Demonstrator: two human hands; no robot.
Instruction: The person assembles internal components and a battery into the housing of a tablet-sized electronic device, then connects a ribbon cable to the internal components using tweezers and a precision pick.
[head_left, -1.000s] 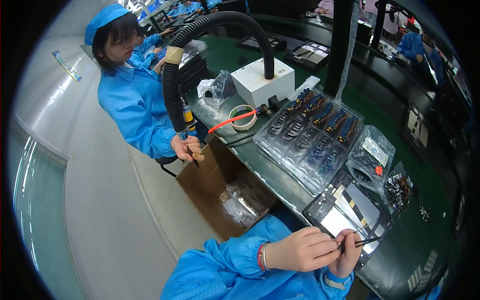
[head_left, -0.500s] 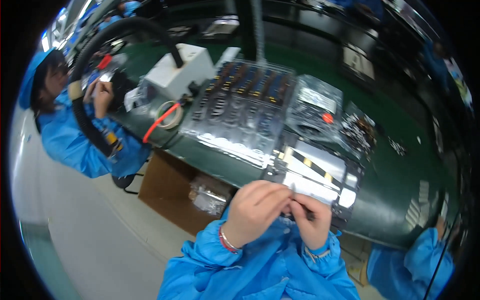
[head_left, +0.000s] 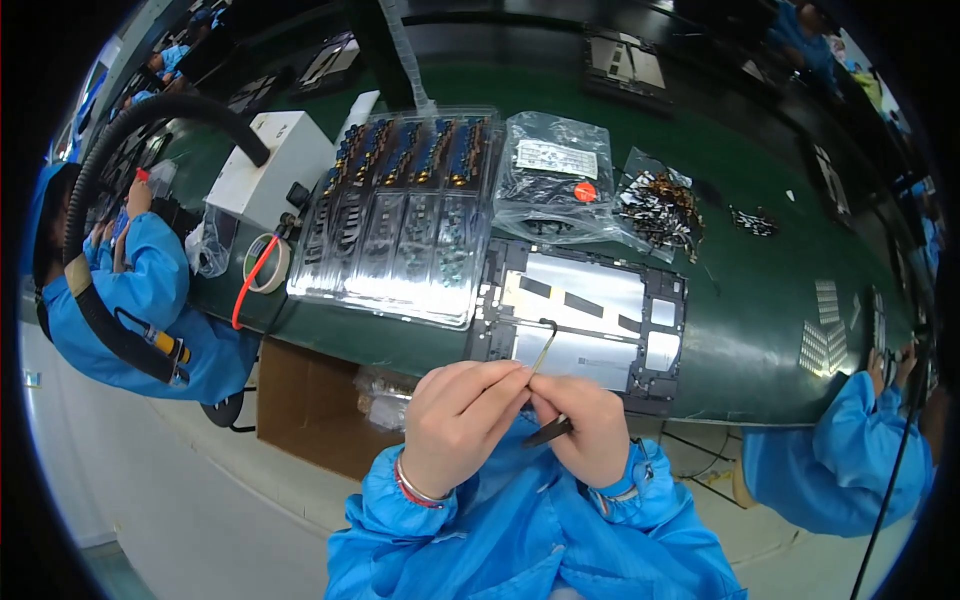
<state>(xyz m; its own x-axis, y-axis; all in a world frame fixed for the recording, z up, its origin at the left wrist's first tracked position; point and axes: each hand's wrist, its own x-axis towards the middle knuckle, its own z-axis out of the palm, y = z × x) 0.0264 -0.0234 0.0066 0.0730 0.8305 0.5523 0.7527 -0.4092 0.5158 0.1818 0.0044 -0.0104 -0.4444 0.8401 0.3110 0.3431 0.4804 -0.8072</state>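
Observation:
Held in front of my chest, both hands meet fingertip to fingertip around a thin flex cable (head_left: 543,355). Its narrow gold-brown strip points away from me and ends in a small dark hooked tip over the opened tablet (head_left: 655,375). My left hand (head_left: 450,420) is closed, pinching the strip between thumb and fingers. My right hand (head_left: 592,428) is closed too, its fingertips against the strip; a dark flat piece (head_left: 548,432) sticks out beneath its fingers, and I cannot tell whether it belongs to the cable. Silver panels and black strips show inside the tablet's dark frame.
Left of the tablet lies a clear compartment tray (head_left: 395,240) of small parts. Beyond it are a plastic-bagged pack (head_left: 550,180) and a cable pile (head_left: 660,210). A white box (head_left: 270,170), tape roll (head_left: 268,265), black hose (head_left: 85,200) and cardboard box (head_left: 310,405) stand left. Co-workers sit both sides.
The view has shifted and levelled. My hands have parted slightly, and the cable's strip and dark tip now show beyond the fingers, where little of it was visible before.

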